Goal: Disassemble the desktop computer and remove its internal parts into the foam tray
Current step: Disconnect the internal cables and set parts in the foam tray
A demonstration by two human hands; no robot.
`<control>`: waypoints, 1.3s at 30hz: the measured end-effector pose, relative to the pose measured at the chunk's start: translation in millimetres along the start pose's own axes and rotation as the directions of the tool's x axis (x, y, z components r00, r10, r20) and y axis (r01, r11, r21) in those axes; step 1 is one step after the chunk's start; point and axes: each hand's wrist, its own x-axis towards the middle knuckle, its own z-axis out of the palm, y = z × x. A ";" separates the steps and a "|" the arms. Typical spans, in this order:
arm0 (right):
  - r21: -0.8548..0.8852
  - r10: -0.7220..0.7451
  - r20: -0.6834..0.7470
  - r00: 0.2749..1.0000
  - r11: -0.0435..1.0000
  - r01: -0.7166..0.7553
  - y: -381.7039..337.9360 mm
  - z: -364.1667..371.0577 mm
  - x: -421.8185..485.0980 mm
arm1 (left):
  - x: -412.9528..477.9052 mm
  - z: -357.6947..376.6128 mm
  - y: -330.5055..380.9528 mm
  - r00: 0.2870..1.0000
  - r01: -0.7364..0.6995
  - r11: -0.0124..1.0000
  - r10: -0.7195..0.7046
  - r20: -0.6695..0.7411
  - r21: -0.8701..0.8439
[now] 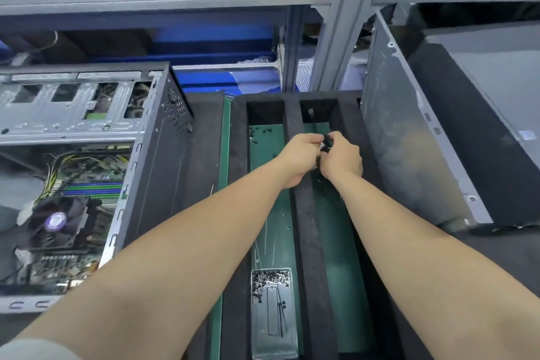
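Nearest the person, a shallow silver metal tin (274, 316) holding a heap of small dark screws lies in the left compartment of the black foam tray (306, 213), whose two long green-floored compartments run straight away from the body with a foam divider between them. Farther out, both forearms converge above that divider. The left hand (298, 155) reaches across it from the left, while the right hand (342, 159) sits directly over the right compartment. Both have their fingers curled in and together pinch a small black part (328, 142) with a white bit showing. It is too small to say what it is. The part hangs above the right compartment toward its far end, so the floor it belongs on lies straight below the grip, and the right hand looks the better placed to lower it alone. Well to the left, the open black-and-silver desktop computer case (155, 169) lies on its side with its board and black cooler fan (55, 221) in place, so most of the stripping appears undone.
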 end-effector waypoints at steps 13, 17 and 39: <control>-0.392 -0.107 0.106 0.989 0.909 0.140 -13.9 -13.1 -27.1 | -19.6 -12.8 -0.9 0.961 0.039 0.989 0.001 -0.276 0.140; -0.409 -0.111 0.088 0.990 0.902 0.137 -23.2 -29.4 -36.4 | -37.6 -14.8 6.4 0.958 0.057 0.980 -0.001 -0.286 0.188; -0.005 -0.485 -0.149 0.862 0.872 0.490 -189.0 -93.8 -214.4 | -222.6 -167.5 82.5 0.833 -0.262 0.809 0.465 -0.300 0.526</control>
